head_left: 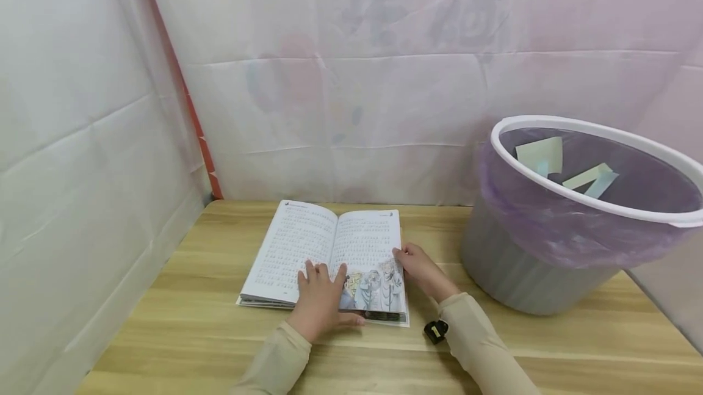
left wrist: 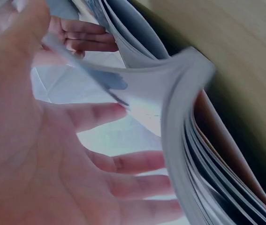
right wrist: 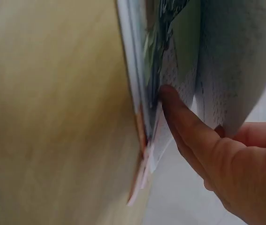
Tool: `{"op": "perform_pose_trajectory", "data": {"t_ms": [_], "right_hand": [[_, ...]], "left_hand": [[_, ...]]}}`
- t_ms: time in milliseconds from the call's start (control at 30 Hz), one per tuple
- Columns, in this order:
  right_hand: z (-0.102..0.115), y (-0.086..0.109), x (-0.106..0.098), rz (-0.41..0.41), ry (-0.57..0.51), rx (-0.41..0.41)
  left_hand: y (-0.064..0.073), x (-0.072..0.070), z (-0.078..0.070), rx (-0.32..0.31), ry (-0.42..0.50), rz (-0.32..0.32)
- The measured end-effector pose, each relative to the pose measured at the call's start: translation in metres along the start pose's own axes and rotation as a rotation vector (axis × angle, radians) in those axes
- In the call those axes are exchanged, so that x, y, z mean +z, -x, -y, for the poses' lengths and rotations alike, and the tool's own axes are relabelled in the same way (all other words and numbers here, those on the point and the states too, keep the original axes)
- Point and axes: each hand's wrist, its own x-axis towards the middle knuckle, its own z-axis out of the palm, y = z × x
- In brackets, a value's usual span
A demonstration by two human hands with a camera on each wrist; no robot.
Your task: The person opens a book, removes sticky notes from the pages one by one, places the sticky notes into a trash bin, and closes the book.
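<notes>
An open book (head_left: 291, 242) lies on the table, printed text on both pages and a drawing of robed figures low on the right one. My left hand (head_left: 321, 300) rests across its lower middle, fingers spread and straight on the pages, thumb out along the bottom edge. In the left wrist view, those fingers (left wrist: 137, 185) lie beside a curving stack of pages (left wrist: 175, 117). At the right edge, my right hand (head_left: 421, 267) pinches a page margin. The right wrist view has the fingers (right wrist: 189, 122) behind a raised page (right wrist: 231, 61), its thumb mostly hidden.
A grey bin (head_left: 516, 267) with a purple liner stands on the right of the wooden table (head_left: 181, 322), holding several paper pieces (head_left: 540, 154). A small black block (head_left: 436, 331) with a yellow label sits at my right cuff. Pale sheeting (head_left: 340, 102) hangs behind.
</notes>
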Motion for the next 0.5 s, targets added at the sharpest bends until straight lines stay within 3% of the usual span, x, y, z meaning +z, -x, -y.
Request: {"op": "perform_pose_trajectory", "data": {"t_ms": [100,300,367,500], "right_hand": [[0.0,0.003,0.0,0.044,0.016,-0.008],[-0.007,0.009,-0.015,0.396,0.04,-0.115],[-0.011,0.012,-0.019,0.453,0.123,-0.123],[-0.013,0.017,-0.017,0.52,0.388,-0.205]], "left_hand": [[-0.001,0.004,0.008,0.037,0.045,-0.02],[-0.001,0.014,0.026,0.083,0.159,-0.063],[0.0,0.014,0.032,0.049,0.262,-0.089],[0.005,0.01,0.046,-0.09,0.506,-0.245]]}}
